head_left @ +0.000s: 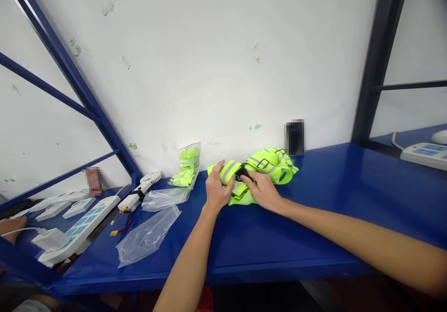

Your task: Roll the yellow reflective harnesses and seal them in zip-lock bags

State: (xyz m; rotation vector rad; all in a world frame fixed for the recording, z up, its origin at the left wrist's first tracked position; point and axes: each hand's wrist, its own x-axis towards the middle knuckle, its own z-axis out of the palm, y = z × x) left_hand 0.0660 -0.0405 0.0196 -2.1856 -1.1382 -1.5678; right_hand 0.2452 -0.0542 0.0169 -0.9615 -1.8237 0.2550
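A bundle of neon yellow reflective straps [274, 163] with grey stripes and black slider rings lies on the blue table [314, 219]. Some of its bands are folded over one another. My left hand [219, 188] is closed round the left part of the straps, thumb raised along the band. With the fingers of my right hand [266, 192] I grip the black buckle [241, 172] at the middle of the bundle. My fingertips partly cover the buckle, so I cannot tell whether its halves are joined.
Left of the straps is a clear bag [190, 165] with more yellow straps. Nearer lie a loose plastic bag [148, 237], a small white fan [151, 178], wires with a yellow connector [114, 233] and a power strip [84, 228]. A dark pixelated object [295, 137] leans against the wall. Another person's hand [12, 228] shows far left.
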